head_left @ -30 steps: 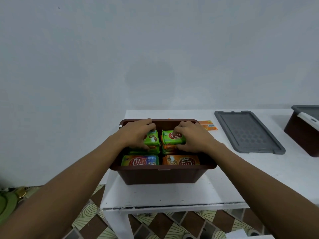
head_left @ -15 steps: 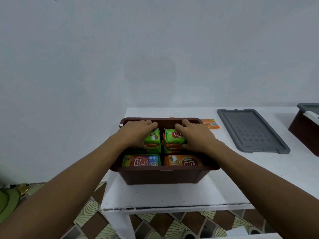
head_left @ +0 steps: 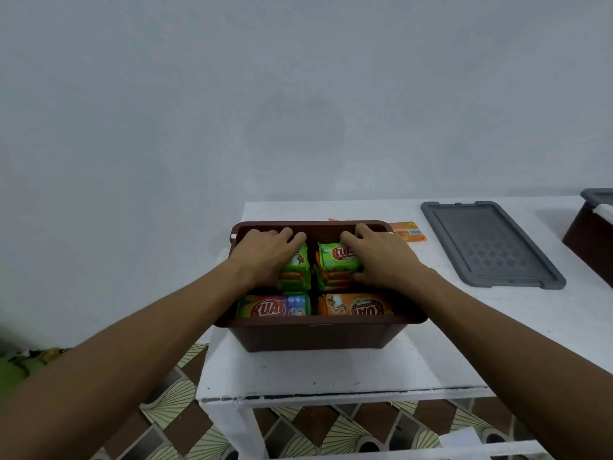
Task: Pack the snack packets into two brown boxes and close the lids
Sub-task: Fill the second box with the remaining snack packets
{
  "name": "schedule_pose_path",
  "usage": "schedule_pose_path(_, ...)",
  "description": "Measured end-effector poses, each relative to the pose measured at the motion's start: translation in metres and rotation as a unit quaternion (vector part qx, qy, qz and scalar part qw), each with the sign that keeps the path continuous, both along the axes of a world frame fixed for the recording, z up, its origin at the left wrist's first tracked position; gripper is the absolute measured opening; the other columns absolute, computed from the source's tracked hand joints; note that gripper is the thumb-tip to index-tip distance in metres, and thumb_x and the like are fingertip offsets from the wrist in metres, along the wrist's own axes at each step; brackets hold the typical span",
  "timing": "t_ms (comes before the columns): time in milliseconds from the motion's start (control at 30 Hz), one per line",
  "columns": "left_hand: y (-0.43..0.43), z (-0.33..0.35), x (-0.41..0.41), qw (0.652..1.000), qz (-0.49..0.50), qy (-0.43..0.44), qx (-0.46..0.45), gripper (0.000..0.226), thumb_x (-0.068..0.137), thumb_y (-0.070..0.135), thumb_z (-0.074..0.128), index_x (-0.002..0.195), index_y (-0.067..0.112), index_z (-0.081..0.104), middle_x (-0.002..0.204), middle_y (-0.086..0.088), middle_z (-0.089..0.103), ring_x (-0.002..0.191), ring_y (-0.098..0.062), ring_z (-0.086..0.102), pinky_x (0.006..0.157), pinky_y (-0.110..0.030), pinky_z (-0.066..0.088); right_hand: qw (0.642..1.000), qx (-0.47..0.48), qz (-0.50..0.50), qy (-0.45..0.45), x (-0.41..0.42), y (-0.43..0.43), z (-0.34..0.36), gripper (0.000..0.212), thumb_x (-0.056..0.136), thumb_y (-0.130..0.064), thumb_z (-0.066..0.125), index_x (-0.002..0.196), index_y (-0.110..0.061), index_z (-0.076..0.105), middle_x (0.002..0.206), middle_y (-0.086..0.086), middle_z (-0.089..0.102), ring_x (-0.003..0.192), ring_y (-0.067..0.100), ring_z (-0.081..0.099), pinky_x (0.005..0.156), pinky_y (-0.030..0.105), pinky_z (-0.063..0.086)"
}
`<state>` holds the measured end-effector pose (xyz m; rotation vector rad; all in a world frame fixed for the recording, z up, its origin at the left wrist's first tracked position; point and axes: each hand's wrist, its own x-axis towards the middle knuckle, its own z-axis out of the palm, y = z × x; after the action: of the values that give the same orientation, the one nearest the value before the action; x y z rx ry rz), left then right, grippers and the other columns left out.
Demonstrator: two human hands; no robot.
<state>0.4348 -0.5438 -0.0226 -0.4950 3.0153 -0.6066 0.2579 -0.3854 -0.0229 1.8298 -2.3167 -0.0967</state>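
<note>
An open brown box (head_left: 315, 338) stands at the left end of the white table (head_left: 331, 373). Inside, two stacks of green snack packets fill the far half. My left hand (head_left: 265, 250) grips the left stack (head_left: 297, 263), fingers curled over its far edge. In the same way my right hand (head_left: 381, 257) grips the right stack (head_left: 336, 258). A green-and-blue packet (head_left: 273, 307) and an orange packet (head_left: 355, 305) lie along the near wall. The grey lid (head_left: 491, 247) lies flat on the table to the right.
An orange packet (head_left: 409, 231) lies on the table just behind the box's right corner. A second brown box (head_left: 587, 234) with a grey lid on it sits at the far right edge. A wall rises behind the table; patterned floor shows below.
Both hands stay on the green stacks; their fingers have slid slightly toward the box's far wall. The view has shifted a little.
</note>
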Motion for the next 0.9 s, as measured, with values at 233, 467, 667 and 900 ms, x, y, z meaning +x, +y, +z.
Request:
schedule_pose_path(233,-0.001,0.000,0.002,1.000,0.013,0.007,0.003,0.094,0.063,0.053,0.081,0.132,0.022,0.025,0.114,0.000,0.048,0.090,-0.017,0.055,0.053,-0.030,0.036,1.000,-0.001,-0.006,-0.001,-0.002,0.000,-0.002,0.062,0.077,-0.042,0.073,0.126,-0.025,0.038,0.120,0.004,0.050,0.090,0.021,0.060,0.064,0.031,0.050)
schedule_pose_path(467,-0.003,0.006,0.005,0.999,0.015,0.019,0.033,0.087,0.064,0.071,0.070,0.127,0.025,0.031,0.111,0.003,0.052,0.094,-0.018,0.058,0.058,-0.031,0.036,1.000,-0.007,-0.005,-0.012,-0.002,0.001,-0.002,0.061,0.076,-0.043,0.074,0.123,-0.024,0.040,0.117,0.002,0.051,0.090,0.020,0.060,0.068,0.034,0.055)
schedule_pose_path(667,0.001,0.004,0.008,0.997,0.027,0.038,0.065,0.079,0.072,0.065,0.069,0.129,0.026,0.033,0.117,0.002,0.051,0.103,-0.019,0.056,0.062,-0.031,0.037,1.000,0.010,0.006,-0.016,-0.006,0.005,0.001,0.061,0.077,-0.038,0.075,0.124,-0.023,0.039,0.119,0.004,0.049,0.092,0.022,0.059,0.068,0.033,0.053)
schedule_pose_path(900,-0.001,-0.002,0.008,0.994,0.022,0.054,0.091,0.072,0.078,0.058,0.067,0.133,0.026,0.032,0.118,0.003,0.049,0.102,-0.019,0.056,0.066,-0.033,0.048,0.999,0.024,0.021,-0.033,-0.016,0.010,0.005,0.063,0.078,-0.037,0.075,0.128,-0.024,0.039,0.121,0.003,0.048,0.094,0.021,0.057,0.067,0.027,0.047)
